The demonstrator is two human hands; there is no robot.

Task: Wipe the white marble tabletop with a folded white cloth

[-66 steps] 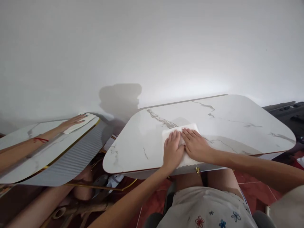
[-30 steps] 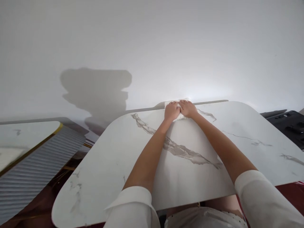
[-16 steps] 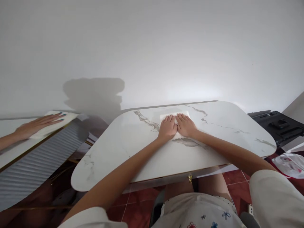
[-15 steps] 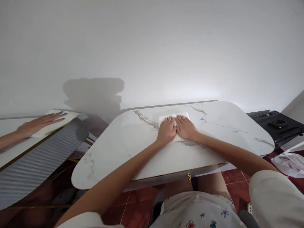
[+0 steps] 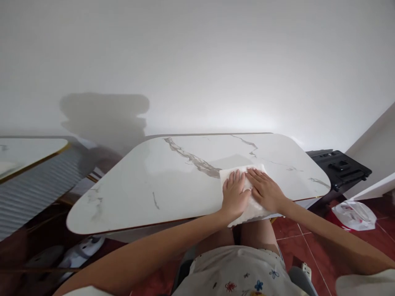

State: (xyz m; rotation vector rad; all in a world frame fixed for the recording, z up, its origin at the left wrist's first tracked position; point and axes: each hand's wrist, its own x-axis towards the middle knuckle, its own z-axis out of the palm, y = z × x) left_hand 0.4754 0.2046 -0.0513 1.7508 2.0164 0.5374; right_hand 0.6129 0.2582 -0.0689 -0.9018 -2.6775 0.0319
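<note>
A white cloth (image 5: pixel 253 207) lies on the white marble-patterned tabletop (image 5: pixel 123 193) and hangs a little over its front edge. My left hand (image 5: pixel 236 195) rests on the cloth with its fingers stretched out. Beside it, my right hand (image 5: pixel 268 190) lies flat on the same cloth, fingers pointing up and to the left. The thumbs are close together. Brown and grey veins run across the tabletop, and some of them are hidden under the cloth.
At the left stands a second white table (image 5: pixel 33 148) with a gold edge and ribbed side. A black case (image 5: pixel 342 166) sits at the right by the wall (image 5: pixel 197 61). A plastic bag (image 5: pixel 354 213) and a power strip (image 5: pixel 306 271) lie on the red tiled floor.
Both hands have drawn the cloth from the table's middle toward its front edge and slightly right. The view has shifted right, and another person's hand on the left table is out of sight.
</note>
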